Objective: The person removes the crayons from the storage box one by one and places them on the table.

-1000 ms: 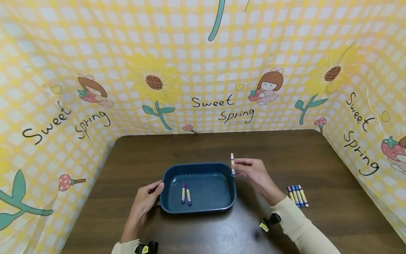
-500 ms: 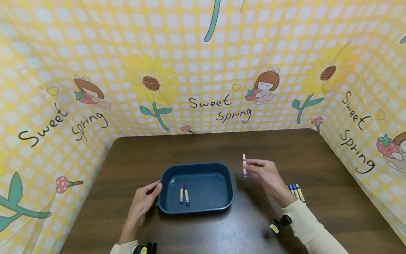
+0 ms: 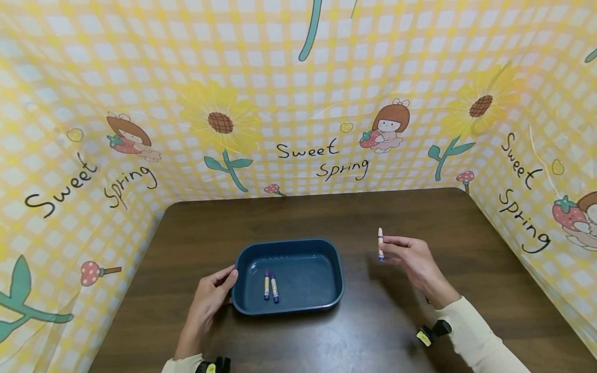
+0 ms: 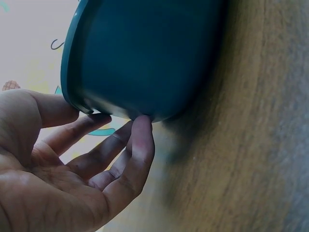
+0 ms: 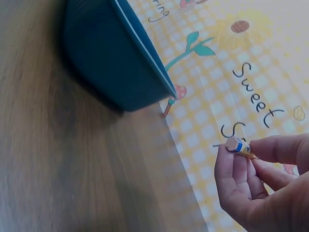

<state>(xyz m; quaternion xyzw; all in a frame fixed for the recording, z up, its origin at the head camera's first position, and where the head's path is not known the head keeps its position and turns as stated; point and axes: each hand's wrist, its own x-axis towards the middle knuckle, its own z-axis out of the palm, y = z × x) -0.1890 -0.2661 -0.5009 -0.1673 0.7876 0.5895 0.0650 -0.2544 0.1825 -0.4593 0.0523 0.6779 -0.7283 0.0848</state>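
A dark blue rectangular tray (image 3: 303, 282) stands on the table, with two purple-tipped crayons (image 3: 274, 288) lying side by side in its left half. My left hand (image 3: 210, 298) grips the tray's left end, thumb at the rim and fingers against the outer wall, as the left wrist view (image 4: 135, 53) of the tray also shows. To the right of the tray, above the table, my right hand (image 3: 415, 261) pinches a pale crayon (image 3: 380, 246) upright between thumb and fingers. Its flat end (image 5: 233, 144) faces the right wrist camera.
The brown wooden table (image 3: 298, 342) reaches back to a yellow checked cloth (image 3: 298, 93) that hangs behind and on both sides. My right forearm and sleeve (image 3: 480, 331) now cover the spot where several crayons lay earlier.
My right hand has moved right, away from the tray's right rim, still holding the pale crayon. The row of crayons has passed out of sight behind that arm. My left hand keeps its grip.
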